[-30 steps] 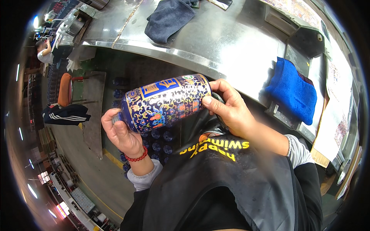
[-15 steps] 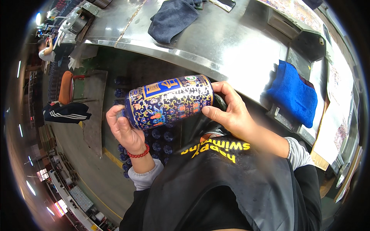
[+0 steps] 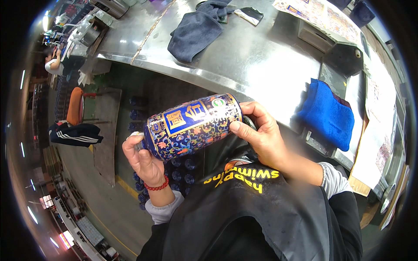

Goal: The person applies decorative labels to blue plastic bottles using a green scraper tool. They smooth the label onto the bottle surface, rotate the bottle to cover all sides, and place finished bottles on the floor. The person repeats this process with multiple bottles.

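Observation:
A dark blue bottle (image 3: 196,130) with a colourful flower-and-scroll pattern and a gold-edged blue label panel lies nearly level between my hands, in front of the metal table's edge. Its neck end points left and sits slightly lower. My left hand (image 3: 146,161), with a red bead bracelet at the wrist, is closed round the narrow neck, which the fingers partly cover. Around the wide base on the right, my right hand (image 3: 265,135) grips with the thumb on the near side; some of its fingers are hidden behind the bottle.
On the metal table (image 3: 244,56) lie a dark grey cloth (image 3: 193,35) and, at right, a blue towel (image 3: 328,115) beside a dark metal fixture (image 3: 344,61). Printed sheets (image 3: 376,135) cover the right side. Below stand several blue bottles (image 3: 176,176). An orange chair (image 3: 75,106) is at left.
The bottle has rolled a little about its length, so the label panel faces me more. Both hands keep their hold. The whole view has shifted slightly, with the table lower in the picture.

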`<state>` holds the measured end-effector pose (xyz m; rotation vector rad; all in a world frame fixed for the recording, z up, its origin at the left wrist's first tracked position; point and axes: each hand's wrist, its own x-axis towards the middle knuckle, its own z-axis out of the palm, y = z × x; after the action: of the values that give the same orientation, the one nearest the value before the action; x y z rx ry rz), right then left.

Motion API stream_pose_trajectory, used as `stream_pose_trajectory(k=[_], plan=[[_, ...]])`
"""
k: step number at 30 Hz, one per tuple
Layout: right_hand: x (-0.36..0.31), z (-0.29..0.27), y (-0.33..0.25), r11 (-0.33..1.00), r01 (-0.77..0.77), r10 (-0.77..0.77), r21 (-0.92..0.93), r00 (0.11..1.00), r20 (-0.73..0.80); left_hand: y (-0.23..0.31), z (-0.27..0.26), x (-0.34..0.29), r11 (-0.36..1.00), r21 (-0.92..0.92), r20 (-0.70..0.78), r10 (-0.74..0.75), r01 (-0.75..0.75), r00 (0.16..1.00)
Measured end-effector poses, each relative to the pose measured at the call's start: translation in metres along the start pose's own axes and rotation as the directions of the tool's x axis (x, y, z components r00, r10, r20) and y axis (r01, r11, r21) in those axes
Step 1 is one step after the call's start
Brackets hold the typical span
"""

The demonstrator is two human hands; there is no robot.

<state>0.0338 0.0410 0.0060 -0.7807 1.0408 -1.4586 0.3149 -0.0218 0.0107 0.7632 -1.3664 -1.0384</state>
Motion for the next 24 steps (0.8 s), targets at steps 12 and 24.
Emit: stream_pose_trajectory(k=[12, 24], plan=[[-0.002, -0.002, 0.002, 0.996, -0.078, 0.078, -0.033, 0.997, -0.003, 0.001, 0.013, 0.002, 0.992, -0.073, -0.053, -0.108, 0.104, 0.993], [-0.005, -0.005, 0.006, 0.983, -0.161, 0.168, -0.088, 0.983, 0.074, 0.001, 0.008, 0.003, 0.975, -0.154, -0.035, -0.165, 0.158, 0.986]])
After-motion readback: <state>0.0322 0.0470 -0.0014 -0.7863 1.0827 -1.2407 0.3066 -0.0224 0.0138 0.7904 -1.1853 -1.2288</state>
